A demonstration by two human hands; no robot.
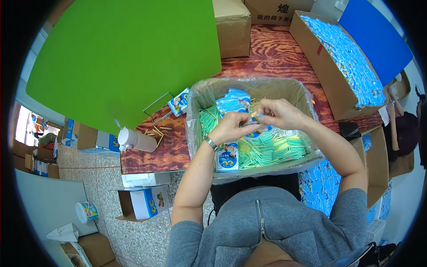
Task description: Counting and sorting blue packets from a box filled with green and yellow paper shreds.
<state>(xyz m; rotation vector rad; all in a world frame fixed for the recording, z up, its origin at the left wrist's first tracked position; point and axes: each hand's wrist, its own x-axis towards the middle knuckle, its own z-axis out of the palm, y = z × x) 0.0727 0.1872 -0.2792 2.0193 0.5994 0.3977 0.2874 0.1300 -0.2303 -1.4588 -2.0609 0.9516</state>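
Observation:
Over the box, my left hand (pixel 233 127) and my right hand (pixel 280 114) face each other with fingertips pinched. Between them is a small blue-and-white packet (pixel 263 129), mostly covered by the fingers; both hands seem to grip its top edge. Below lies a large cardboard box lined with clear plastic (pixel 195 153), holding many thin green and yellow sticks (pixel 255 153). A fanned stack of blue-and-white packets (pixel 234 101) rests on the sticks beyond my left hand. Another printed packet (pixel 227 158) lies at the near left inside the box, beside my left wrist.
A pink bottle (pixel 138 140) lies by short sticks on the wood-patterned table (pixel 171 158). A wire stand (pixel 158 109) and a packet (pixel 179 102) are left of the box. A long carton of blue packets (pixel 338 58) stands far right. Another person (pixel 402 133) is at the right edge.

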